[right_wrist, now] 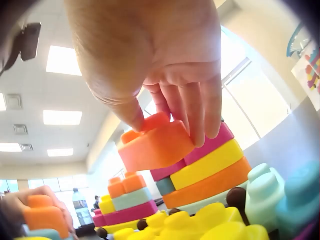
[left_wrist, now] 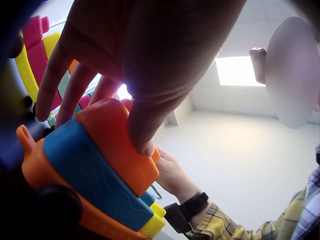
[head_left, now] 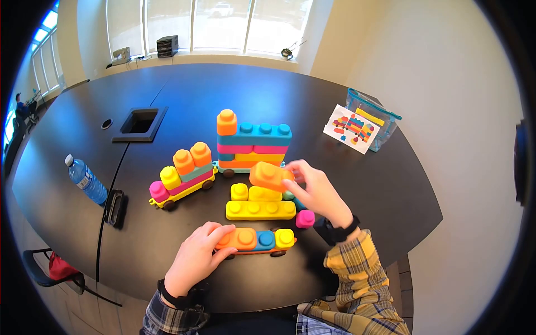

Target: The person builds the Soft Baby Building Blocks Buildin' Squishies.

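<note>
My right hand [head_left: 316,187] pinches an orange two-stud block [right_wrist: 155,145] between thumb and fingers, above the loose yellow blocks [head_left: 261,210]. At the near side, my left hand [head_left: 196,259] grips another orange block [left_wrist: 119,145], thumb on one face and fingers on the other. That block sits on a long blue block [left_wrist: 97,170] on an orange wheeled base [left_wrist: 85,205], with a yellow block [head_left: 285,239] at the right end. Loose pink [head_left: 305,219] and teal blocks [head_left: 300,204] lie beside the yellow ones, the teal partly hidden by my right hand.
Farther back stand two built wagons, a stepped one [head_left: 184,177] on the left and a taller one [head_left: 254,146] near the middle. A picture card [head_left: 350,129] leans on a clear bag [head_left: 385,125]. A water bottle [head_left: 87,180] and a black case [head_left: 115,208] lie left.
</note>
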Demonstrator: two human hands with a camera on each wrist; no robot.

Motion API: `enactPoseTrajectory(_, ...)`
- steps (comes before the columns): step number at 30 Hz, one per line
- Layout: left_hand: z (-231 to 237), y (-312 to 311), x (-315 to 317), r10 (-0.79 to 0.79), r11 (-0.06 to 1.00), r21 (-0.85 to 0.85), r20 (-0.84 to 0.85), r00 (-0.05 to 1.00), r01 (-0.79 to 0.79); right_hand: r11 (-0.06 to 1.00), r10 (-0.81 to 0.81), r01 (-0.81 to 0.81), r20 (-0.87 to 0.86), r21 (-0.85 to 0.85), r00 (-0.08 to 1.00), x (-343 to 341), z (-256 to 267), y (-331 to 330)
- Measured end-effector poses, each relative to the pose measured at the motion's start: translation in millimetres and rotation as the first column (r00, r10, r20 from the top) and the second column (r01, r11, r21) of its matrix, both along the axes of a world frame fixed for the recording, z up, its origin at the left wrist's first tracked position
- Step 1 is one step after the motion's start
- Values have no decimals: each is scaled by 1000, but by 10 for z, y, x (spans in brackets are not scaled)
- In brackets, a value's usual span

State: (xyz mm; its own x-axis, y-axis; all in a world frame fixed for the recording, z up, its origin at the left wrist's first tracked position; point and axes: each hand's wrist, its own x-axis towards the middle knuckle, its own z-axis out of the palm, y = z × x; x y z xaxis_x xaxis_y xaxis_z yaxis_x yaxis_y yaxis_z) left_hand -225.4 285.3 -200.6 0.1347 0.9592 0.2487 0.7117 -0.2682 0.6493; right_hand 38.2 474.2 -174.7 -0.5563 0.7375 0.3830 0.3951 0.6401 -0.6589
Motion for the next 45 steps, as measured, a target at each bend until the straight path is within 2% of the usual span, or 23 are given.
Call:
enactPoseTrajectory(1,-1,1,0,2,1000,-4,4,1000,-2,999,-1,-1,-43,-37,999,63,45,-148)
enactPoseTrajectory(6,-3,-6,-6,8,1000,-11,19,1000,-8,985,5,-10,-33,-172,999,386,-33,-664)
enactPoseTrajectory(12,-26,-2,-7,3,1000,-2,10,1000,-3,987,34,-39,-38,-155,999,424,-267,-874)
enactPoseTrajectory(20,-33,0,-29,11,1000,19,-10,1000,-11,993,55,-62,-66,-104,996,300,-324,-930)
enactPoseTrajectory(22,-49,5,-20,7,1000,26,-11,1000,-7,980,85,-80,22,-183,996,275,-307,-957)
enactPoseTrajectory(25,-33,2,-9,7,1000,5,-5,1000,-7,972,106,-102,6,-210,994,226,-303,-983)
enactPoseTrajectory(26,-21,-4,-6,15,1000,-25,4,1000,-15,972,106,-102,5,-210,994,207,-319,-975)
enactPoseTrajectory(28,-11,-12,-7,17,999,-30,-2,1000,-17,982,183,-183,1,-41,983,177,-360,-950)
enactPoseTrajectory(34,5,-15,1,20,999,-28,-12,1000,-21,978,188,-187,-1,-94,982,172,-366,-959)
enactPoseTrajectory(45,-18,-9,3,12,1000,3,-25,1000,-12,982,173,-170,38,-77,984,141,-364,-986)
